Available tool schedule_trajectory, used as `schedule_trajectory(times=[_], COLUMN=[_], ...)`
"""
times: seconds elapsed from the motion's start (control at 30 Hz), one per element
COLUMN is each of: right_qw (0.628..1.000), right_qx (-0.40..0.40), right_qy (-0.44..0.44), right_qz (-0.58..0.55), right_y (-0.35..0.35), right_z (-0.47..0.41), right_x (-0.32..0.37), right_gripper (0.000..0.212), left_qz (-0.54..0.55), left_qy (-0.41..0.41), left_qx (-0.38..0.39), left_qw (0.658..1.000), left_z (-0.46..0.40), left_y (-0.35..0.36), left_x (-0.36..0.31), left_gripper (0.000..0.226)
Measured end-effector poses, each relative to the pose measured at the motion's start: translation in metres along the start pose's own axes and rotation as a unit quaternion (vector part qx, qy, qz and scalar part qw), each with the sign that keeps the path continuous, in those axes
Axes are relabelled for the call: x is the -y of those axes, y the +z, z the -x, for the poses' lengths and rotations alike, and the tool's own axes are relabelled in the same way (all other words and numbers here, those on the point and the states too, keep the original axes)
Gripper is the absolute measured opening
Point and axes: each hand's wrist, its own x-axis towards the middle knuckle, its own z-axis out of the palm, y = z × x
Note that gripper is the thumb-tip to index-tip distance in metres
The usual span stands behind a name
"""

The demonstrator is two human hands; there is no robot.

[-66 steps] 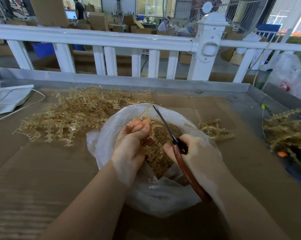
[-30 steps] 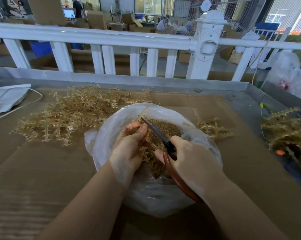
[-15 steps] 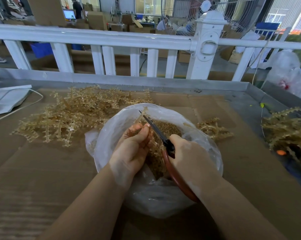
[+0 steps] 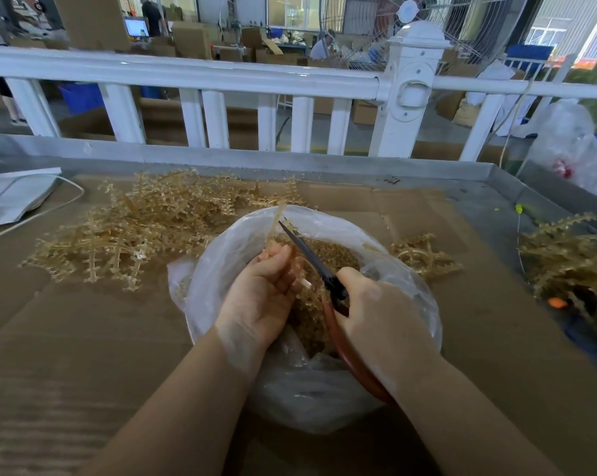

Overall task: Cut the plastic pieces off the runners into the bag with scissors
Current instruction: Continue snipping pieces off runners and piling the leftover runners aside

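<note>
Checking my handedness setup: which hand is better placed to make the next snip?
Right hand: it grips the scissors, blades at the runner the left hand holds over the bag.

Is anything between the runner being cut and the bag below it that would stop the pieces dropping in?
Nothing visible. The left hand holds the runner directly over the open bag, and the scissors in the right hand cut above its mouth.
</note>
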Motion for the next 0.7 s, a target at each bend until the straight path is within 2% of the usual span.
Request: schedule_trajectory(times=[0.17, 0.37, 0.43, 0.57, 0.7], right_qw=[1.0, 1.0, 0.998, 0.992, 0.991], right_qx=[-0.008, 0.006, 0.001, -0.012, -0.011], right_qy=[-0.01, -0.009, -0.02, -0.042, -0.045], right_qz=[0.008, 0.028, 0.052, 0.116, 0.129], right_y=[-0.001, -0.001, -0.003, -0.006, -0.007], right_z=[0.001, 0.002, 0.004, 0.007, 0.008], right_x=[0.0, -0.006, -0.008, -0.009, -0.009], right_gripper=[0.025, 0.02, 0.017, 0.017, 0.018], left_qz=[-0.007, 0.013, 0.013, -0.022, -0.032], left_qy=[-0.004, 0.049, 0.073, 0.124, 0.164], left_qx=[0.002, -0.041, -0.034, -0.039, -0.085], left_qw=[1.0, 0.998, 0.997, 0.991, 0.982], left_z=[0.002, 0.002, 0.003, 0.005, 0.005], left_y=[0.0, 0.001, 0.001, 0.005, 0.01], left_x=[-0.002, -0.001, -0.001, 0.001, 0.003], left_gripper=[0.024, 0.05, 0.053, 0.047, 0.019])
